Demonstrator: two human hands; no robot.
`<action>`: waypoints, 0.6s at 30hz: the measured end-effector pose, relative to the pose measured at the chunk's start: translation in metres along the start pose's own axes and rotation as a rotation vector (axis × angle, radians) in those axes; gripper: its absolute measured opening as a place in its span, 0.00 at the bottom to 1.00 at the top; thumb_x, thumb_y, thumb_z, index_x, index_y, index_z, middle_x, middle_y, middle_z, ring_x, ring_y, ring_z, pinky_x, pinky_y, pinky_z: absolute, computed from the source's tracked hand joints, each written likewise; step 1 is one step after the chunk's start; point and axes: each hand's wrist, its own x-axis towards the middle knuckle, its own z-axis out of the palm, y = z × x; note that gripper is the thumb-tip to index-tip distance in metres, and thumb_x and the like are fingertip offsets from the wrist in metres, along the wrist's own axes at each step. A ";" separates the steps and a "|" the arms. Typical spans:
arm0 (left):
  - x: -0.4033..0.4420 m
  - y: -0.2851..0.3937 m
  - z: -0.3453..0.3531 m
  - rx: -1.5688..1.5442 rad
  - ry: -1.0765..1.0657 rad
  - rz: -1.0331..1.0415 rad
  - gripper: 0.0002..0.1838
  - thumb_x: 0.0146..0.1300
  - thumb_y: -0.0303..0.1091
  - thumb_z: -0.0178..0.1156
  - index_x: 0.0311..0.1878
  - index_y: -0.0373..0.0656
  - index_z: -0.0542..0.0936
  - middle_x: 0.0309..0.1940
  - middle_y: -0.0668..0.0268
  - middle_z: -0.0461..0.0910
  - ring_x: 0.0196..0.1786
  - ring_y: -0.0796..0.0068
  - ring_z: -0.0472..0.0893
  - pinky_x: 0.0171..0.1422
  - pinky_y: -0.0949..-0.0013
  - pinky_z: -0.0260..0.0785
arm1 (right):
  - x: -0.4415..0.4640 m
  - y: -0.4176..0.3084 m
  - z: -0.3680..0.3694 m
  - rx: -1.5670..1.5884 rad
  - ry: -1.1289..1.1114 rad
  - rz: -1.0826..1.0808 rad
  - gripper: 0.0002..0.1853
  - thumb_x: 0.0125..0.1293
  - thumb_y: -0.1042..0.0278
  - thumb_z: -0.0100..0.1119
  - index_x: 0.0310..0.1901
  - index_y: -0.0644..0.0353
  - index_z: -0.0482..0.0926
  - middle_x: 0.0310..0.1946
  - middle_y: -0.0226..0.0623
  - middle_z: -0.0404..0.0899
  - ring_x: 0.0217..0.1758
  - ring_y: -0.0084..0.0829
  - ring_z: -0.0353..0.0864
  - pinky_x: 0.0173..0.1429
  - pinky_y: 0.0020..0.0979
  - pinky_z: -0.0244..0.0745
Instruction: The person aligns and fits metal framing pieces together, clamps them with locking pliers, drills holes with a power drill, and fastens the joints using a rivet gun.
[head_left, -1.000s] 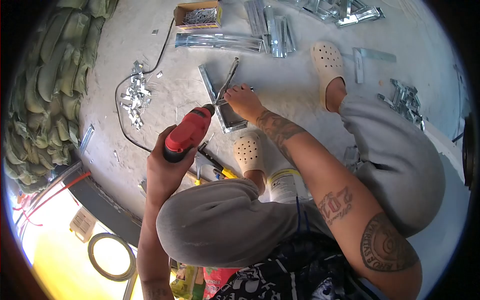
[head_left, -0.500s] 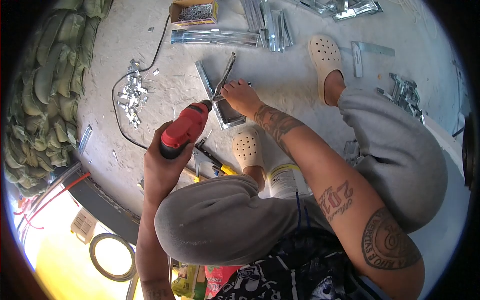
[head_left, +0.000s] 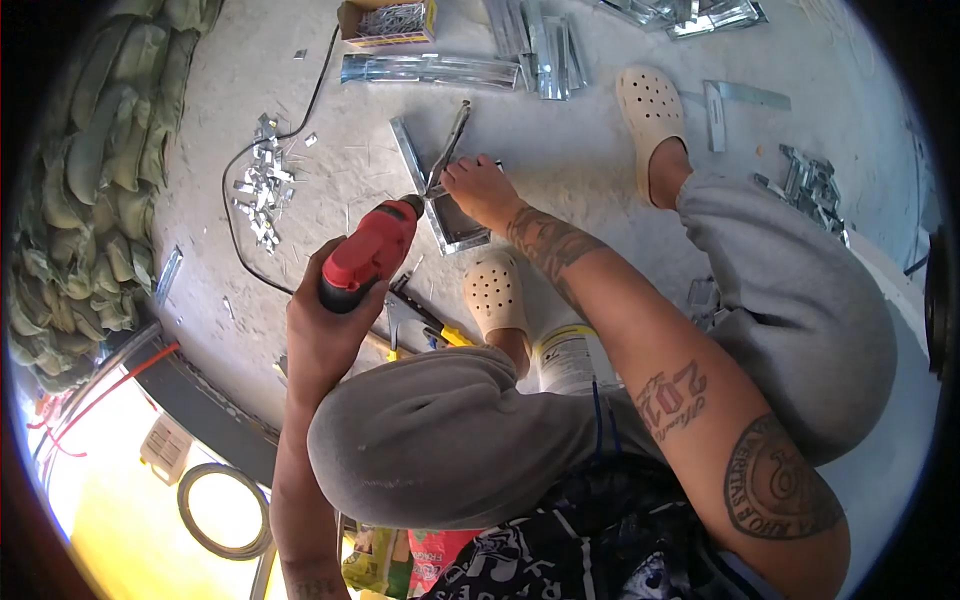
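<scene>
My left hand [head_left: 328,335] is wrapped round the handle of a red and black power drill [head_left: 370,250], its nose pointing up and right. The drill's tip meets the corner of a small frame of bent galvanized metal channel [head_left: 462,243] on the floor. My right hand [head_left: 483,192] is closed over the frame's upper side, fingertips beside the drill tip. Locking pliers [head_left: 455,137] stick up from that corner, their jaws at the metal and partly hidden by my fingers. Whether a screw sits at the drill tip is too small to tell.
A box of screws or nails [head_left: 390,22], metal channel lengths [head_left: 430,71] and a metal square [head_left: 715,115] lie beyond. Small metal clips [head_left: 265,185] are heaped at left beside a black cable [head_left: 228,195]. Yellow-handled snips [head_left: 455,336] and a white tub [head_left: 567,360] are near my foot.
The view has shifted very slightly. Both hands, the drill, the pliers and the frame keep nearly the same positions.
</scene>
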 end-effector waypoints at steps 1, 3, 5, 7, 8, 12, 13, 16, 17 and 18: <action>0.000 0.001 0.000 -0.002 0.001 -0.003 0.30 0.54 0.33 0.72 0.61 0.38 0.76 0.43 0.55 0.85 0.45 0.72 0.84 0.53 0.67 0.75 | 0.000 0.000 0.000 -0.009 -0.014 0.000 0.07 0.62 0.67 0.54 0.39 0.52 0.81 0.38 0.28 0.81 0.49 0.30 0.80 0.56 0.37 0.69; 0.000 0.002 -0.001 0.001 0.003 -0.078 0.29 0.55 0.33 0.72 0.60 0.38 0.76 0.42 0.56 0.85 0.45 0.73 0.84 0.53 0.68 0.75 | 0.001 0.001 0.000 -0.011 -0.001 -0.021 0.07 0.62 0.67 0.54 0.39 0.52 0.81 0.39 0.28 0.81 0.49 0.30 0.79 0.55 0.36 0.69; 0.000 0.000 0.000 -0.014 0.009 -0.074 0.29 0.55 0.34 0.72 0.60 0.37 0.76 0.42 0.56 0.85 0.44 0.73 0.84 0.54 0.68 0.75 | 0.000 0.001 0.002 -0.009 0.011 -0.036 0.07 0.62 0.67 0.54 0.39 0.52 0.81 0.39 0.28 0.81 0.49 0.30 0.79 0.55 0.36 0.69; 0.002 -0.004 0.004 -0.032 0.015 -0.072 0.29 0.55 0.34 0.72 0.60 0.37 0.77 0.42 0.57 0.86 0.43 0.72 0.83 0.54 0.67 0.75 | 0.000 0.000 0.003 -0.010 -0.004 -0.017 0.07 0.62 0.67 0.55 0.40 0.53 0.81 0.39 0.28 0.80 0.50 0.29 0.79 0.54 0.36 0.69; 0.006 -0.010 0.010 -0.053 0.027 -0.080 0.28 0.56 0.34 0.72 0.60 0.37 0.77 0.41 0.58 0.85 0.41 0.74 0.83 0.51 0.68 0.75 | -0.001 0.000 0.003 -0.009 -0.006 -0.022 0.07 0.62 0.67 0.55 0.40 0.53 0.81 0.39 0.28 0.80 0.50 0.29 0.79 0.54 0.36 0.69; 0.011 -0.010 0.011 -0.131 -0.001 -0.214 0.28 0.56 0.35 0.71 0.60 0.38 0.77 0.37 0.62 0.84 0.34 0.79 0.81 0.40 0.71 0.76 | 0.002 0.006 0.001 -0.034 -0.003 -0.035 0.08 0.63 0.66 0.55 0.41 0.53 0.80 0.38 0.27 0.79 0.49 0.30 0.79 0.54 0.36 0.69; 0.012 -0.011 0.008 -0.129 -0.004 -0.218 0.28 0.56 0.35 0.71 0.60 0.38 0.77 0.37 0.62 0.84 0.34 0.79 0.81 0.40 0.71 0.76 | -0.001 0.002 0.003 -0.024 0.001 -0.035 0.08 0.63 0.66 0.54 0.41 0.53 0.80 0.37 0.27 0.79 0.49 0.30 0.79 0.54 0.37 0.69; 0.013 -0.015 -0.004 -0.108 -0.101 -0.224 0.31 0.55 0.36 0.72 0.63 0.40 0.75 0.35 0.64 0.83 0.32 0.82 0.80 0.36 0.72 0.75 | -0.001 0.005 0.001 -0.022 0.005 -0.065 0.08 0.63 0.66 0.54 0.42 0.53 0.80 0.38 0.28 0.79 0.49 0.30 0.79 0.55 0.37 0.69; 0.011 -0.011 -0.009 -0.123 -0.151 -0.223 0.33 0.54 0.36 0.72 0.64 0.41 0.74 0.37 0.64 0.83 0.32 0.81 0.80 0.37 0.71 0.76 | -0.001 0.002 0.000 -0.024 0.008 -0.074 0.08 0.63 0.66 0.54 0.42 0.53 0.80 0.38 0.28 0.79 0.49 0.30 0.79 0.55 0.37 0.69; 0.013 -0.009 -0.011 -0.137 -0.201 -0.214 0.34 0.54 0.36 0.72 0.65 0.41 0.73 0.38 0.63 0.83 0.32 0.80 0.80 0.38 0.71 0.76 | 0.000 0.002 -0.002 -0.015 -0.031 -0.057 0.08 0.63 0.66 0.54 0.42 0.53 0.80 0.39 0.28 0.79 0.50 0.30 0.78 0.55 0.37 0.70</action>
